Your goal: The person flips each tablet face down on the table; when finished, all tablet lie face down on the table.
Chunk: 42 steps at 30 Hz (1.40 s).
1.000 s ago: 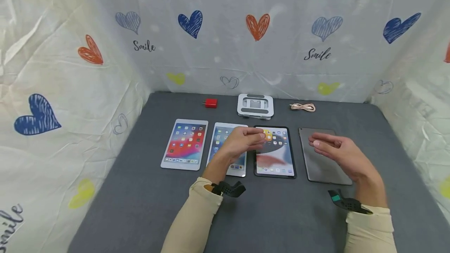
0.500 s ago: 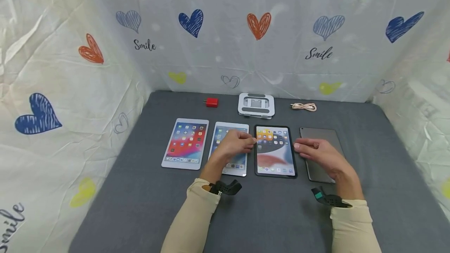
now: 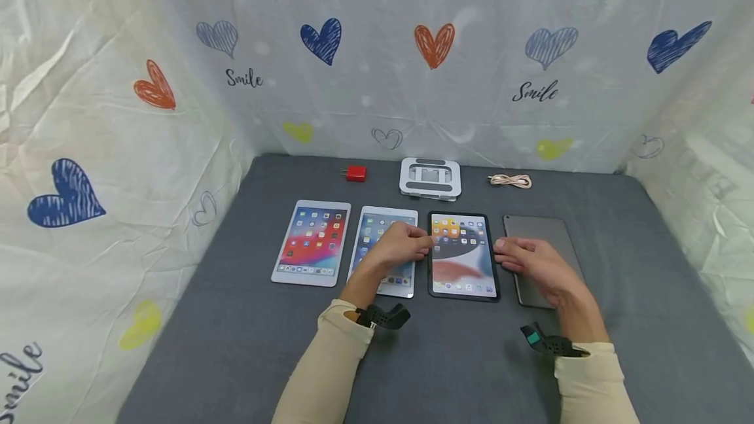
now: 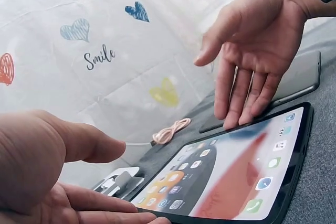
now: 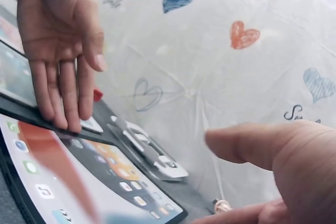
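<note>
A black-edged tablet [image 3: 462, 273] lies screen up in the head view, between my two hands. My left hand [image 3: 399, 245] is at its left edge, fingers straight and fingertips right at the rim. At the opposite edge, my right hand [image 3: 538, 267] points its straight fingers inward. Both wrist views show the thumbs raised away from the tablet [image 4: 247, 161], with the fingers low along its sides. Below my left hand, a white tablet [image 3: 403, 286] is partly covered. The right hand overlaps a grey tablet [image 3: 554, 231] lying back side up.
Another white tablet [image 3: 312, 241] with a lit screen lies at the left end of the row. Behind the row are a red charger plug [image 3: 355, 173], a folded silver stand [image 3: 430, 178] and a bundled pink cable [image 3: 510, 180]. A heart-printed curtain [image 3: 377, 97] encloses the grey table [image 3: 235, 345].
My right hand has moved left, from above the grey tablet to the black tablet's right edge. My left hand has drawn back and down to its left edge. The tablets stay put.
</note>
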Tool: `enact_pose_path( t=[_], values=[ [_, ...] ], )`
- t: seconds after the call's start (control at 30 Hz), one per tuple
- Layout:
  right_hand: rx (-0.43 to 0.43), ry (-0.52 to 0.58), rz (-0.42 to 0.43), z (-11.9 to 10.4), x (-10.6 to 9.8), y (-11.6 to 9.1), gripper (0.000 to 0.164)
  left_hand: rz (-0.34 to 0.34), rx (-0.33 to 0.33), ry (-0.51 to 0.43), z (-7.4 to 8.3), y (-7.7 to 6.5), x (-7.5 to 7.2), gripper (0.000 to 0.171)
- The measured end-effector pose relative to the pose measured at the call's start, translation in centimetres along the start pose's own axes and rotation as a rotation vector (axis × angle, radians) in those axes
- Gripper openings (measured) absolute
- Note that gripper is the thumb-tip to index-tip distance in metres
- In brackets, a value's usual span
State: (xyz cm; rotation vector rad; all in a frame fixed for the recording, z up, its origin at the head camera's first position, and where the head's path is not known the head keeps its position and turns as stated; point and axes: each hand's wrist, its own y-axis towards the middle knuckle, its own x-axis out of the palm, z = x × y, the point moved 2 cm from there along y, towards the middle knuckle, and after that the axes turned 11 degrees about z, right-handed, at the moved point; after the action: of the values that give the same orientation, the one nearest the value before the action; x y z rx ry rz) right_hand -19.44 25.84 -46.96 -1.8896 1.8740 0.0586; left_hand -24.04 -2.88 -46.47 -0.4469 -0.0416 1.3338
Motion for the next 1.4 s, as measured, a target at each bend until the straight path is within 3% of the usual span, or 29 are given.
enact_pose_path(
  t=[0.27, 0.43, 0.6, 0.8, 1.0, 1.2, 1.4],
  values=[
    [0.037, 0.290, 0.029, 0.8, -1.0, 0.0, 0.080, 0.004, -0.034, -0.050, 0.1, 0.6, 0.9, 0.041],
    [0.081, 0.400, -0.013, 1.2, -1.9, -0.1, 0.090, -0.006, -0.044, -0.094, 0.2, 1.1, 2.1, 0.042],
    [0.107, 0.400, -0.058, 1.8, -3.1, 0.0, 0.095, -0.061, -0.034, -0.104, 0.6, 1.3, 3.6, 0.043],
    [0.109, 0.354, -0.037, 2.6, -5.3, -0.1, 0.096, -0.172, -0.039, -0.159, 0.9, 1.2, 4.9, 0.052],
    [0.097, 0.360, -0.027, 2.8, -7.0, -0.6, 0.088, -0.185, -0.003, -0.147, 1.6, 1.0, 4.3, 0.064],
    [0.074, 0.337, -0.017, 1.9, -7.3, -0.8, 0.095, -0.216, 0.081, -0.172, 4.0, 0.3, 3.4, 0.058],
    [0.026, 0.304, -0.020, 0.5, -6.8, -1.0, 0.097, -0.277, 0.098, -0.266, 6.1, -0.2, 3.5, 0.053]
  ],
)
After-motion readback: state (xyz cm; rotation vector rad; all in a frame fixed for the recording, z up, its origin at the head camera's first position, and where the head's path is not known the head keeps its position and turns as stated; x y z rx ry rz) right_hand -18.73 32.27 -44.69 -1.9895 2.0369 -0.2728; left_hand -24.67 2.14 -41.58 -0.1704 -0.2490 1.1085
